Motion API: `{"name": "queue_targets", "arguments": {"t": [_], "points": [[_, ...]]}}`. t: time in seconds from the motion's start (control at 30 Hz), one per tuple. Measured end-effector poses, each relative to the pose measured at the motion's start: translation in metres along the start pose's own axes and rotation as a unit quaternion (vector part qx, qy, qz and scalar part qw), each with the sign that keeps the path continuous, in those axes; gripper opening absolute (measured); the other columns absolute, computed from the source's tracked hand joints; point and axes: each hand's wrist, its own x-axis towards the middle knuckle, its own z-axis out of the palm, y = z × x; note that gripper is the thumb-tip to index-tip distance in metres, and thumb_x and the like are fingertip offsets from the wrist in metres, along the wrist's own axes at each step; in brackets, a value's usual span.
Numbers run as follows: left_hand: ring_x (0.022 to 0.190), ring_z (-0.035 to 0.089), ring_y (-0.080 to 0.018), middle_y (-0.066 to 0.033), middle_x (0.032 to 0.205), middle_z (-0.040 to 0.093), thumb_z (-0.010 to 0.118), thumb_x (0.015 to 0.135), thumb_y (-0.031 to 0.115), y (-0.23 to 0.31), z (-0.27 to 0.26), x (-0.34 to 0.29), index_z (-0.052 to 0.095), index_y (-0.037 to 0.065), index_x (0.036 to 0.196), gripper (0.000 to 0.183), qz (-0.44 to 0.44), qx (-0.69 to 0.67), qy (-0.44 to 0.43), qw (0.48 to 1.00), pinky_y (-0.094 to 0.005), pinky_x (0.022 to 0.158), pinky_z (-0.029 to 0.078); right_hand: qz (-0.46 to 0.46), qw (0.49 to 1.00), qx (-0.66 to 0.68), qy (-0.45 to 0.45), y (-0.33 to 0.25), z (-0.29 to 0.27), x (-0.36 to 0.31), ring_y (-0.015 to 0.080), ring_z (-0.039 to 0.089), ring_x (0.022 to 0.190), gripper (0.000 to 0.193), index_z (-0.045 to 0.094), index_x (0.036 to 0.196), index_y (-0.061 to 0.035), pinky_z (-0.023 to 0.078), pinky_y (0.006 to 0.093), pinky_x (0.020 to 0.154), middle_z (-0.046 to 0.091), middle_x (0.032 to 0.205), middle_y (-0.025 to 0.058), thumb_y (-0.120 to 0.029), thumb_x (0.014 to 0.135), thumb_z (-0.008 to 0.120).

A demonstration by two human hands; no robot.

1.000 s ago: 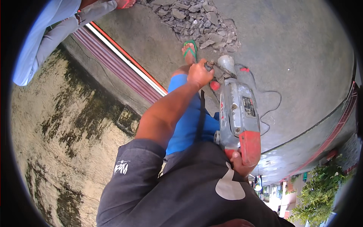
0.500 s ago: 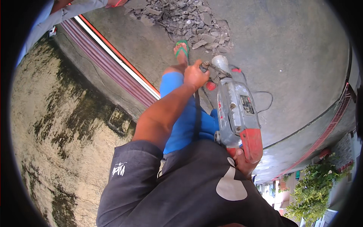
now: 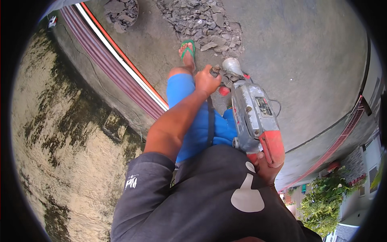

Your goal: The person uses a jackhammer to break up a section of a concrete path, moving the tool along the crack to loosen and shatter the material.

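Note:
A large grey demolition hammer [image 3: 250,109] with a red rear end [image 3: 272,147] is held in front of my body. My left hand [image 3: 207,82] is closed round its side handle, whose knobbed end [image 3: 215,71] sticks out beyond the fingers. Low by my shirt, my right hand [image 3: 266,169] grips the rear handle beneath the red housing, which hides part of the fingers. The pale, cone-shaped nose [image 3: 231,66] points away from me toward the broken concrete. No chisel tip can be made out beyond it.
Broken concrete [image 3: 201,26] lies in a strip ahead. A round container of rubble [image 3: 137,9] is farther left. Striped pipes [image 3: 94,50] run along a stained wall [image 3: 76,169] at left. My foot in a green flip-flop [image 3: 188,50] stands by the rubble. A cord [image 3: 278,105] trails right.
The view has shifted, so the rubble container now shows at the upper left and another person's limbs have left that corner. Both hands keep their hold on the demolition hammer.

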Motion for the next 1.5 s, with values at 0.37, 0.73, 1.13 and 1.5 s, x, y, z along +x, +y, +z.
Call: {"name": "queue_targets", "arguments": {"t": [0.37,0.73,1.13,1.5], "points": [[0.083,0.068,-0.0479,-0.0275,0.083,0.070,0.075,0.075,0.030,0.001,0.004,-0.007,0.063,0.007,0.097,0.034,-0.003,0.005,-0.013,1.000,-0.0546,0.078,0.056,-0.054,0.998,-0.030,-0.025,0.007,-0.008,0.007,0.0135,0.063,0.062,0.013,0.066,0.086,0.0002,0.050,0.0293,0.061,0.064,0.064,0.0035,-0.011,0.086,0.073],[0.085,0.069,-0.0474,-0.0276,0.084,0.071,0.077,0.075,0.032,-0.005,0.030,-0.029,0.064,0.006,0.107,0.043,0.008,0.035,0.010,0.999,-0.0543,0.081,0.056,-0.096,0.993,0.025,-0.068,0.077,-0.029,0.027,0.0090,0.052,0.048,0.024,0.061,0.088,-0.0021,0.040,0.0252,0.044,0.057,0.060,0.0015,-0.024,0.093,0.069],[0.083,0.068,-0.0490,-0.0273,0.081,0.070,0.075,0.075,0.031,-0.019,0.064,-0.052,0.063,0.007,0.102,0.038,0.021,0.042,0.083,0.995,-0.0561,0.079,0.055,-0.203,0.977,0.032,-0.052,0.139,-0.050,0.059,0.0086,0.052,0.048,0.019,0.062,0.093,0.0004,0.040,0.0248,0.043,0.057,0.062,0.0024,-0.016,0.090,0.072],[0.080,0.068,-0.0493,-0.0270,0.080,0.070,0.074,0.074,0.030,-0.026,0.088,-0.071,0.060,0.007,0.095,0.035,-0.042,0.027,0.116,0.992,-0.0569,0.077,0.055,-0.263,0.962,-0.007,-0.077,0.154,-0.070,0.079,0.0083,0.055,0.054,0.030,0.059,0.109,0.0045,0.044,0.0237,0.050,0.060,0.071,0.0027,-0.014,0.090,0.072]]}}
